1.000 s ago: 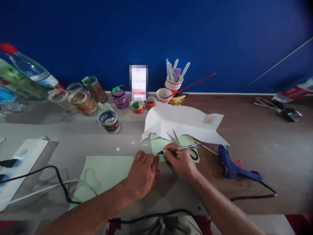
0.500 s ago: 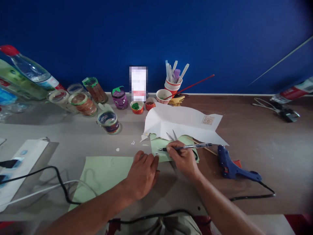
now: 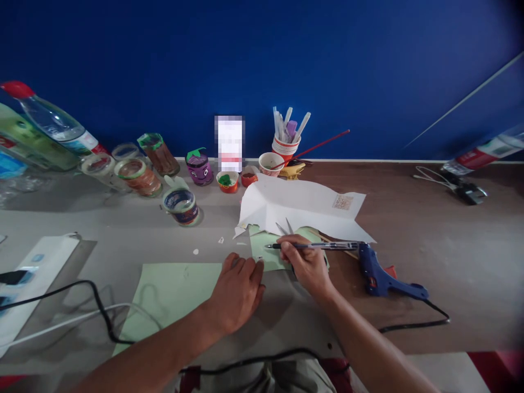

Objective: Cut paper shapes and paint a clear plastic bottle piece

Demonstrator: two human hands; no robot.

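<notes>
A clear-barrelled pen with a black tip (image 3: 339,245) is pinched in my right hand (image 3: 307,265), its point to the left, just over a green paper sheet (image 3: 270,262). Beside it, my left hand (image 3: 239,292) has curled fingers, closed at a tiny white paper piece (image 3: 259,258) on that sheet's edge. The blades of scissors (image 3: 285,226) stick out behind my right hand, which hides their handles. A larger green sheet (image 3: 172,289) lies partly beneath my left forearm.
White cut paper (image 3: 298,204) lies behind my hands. At right rests a blue glue gun (image 3: 374,273) with its cord. Painted jars (image 3: 199,166), a tub (image 3: 181,207) and paint cups (image 3: 227,182) stand behind; a power strip (image 3: 45,267) is at left.
My right hand has lifted the pen from the tiny white piece, moved slightly right and tilted the pen flatter. My left hand stays in place. The view has shifted slightly.
</notes>
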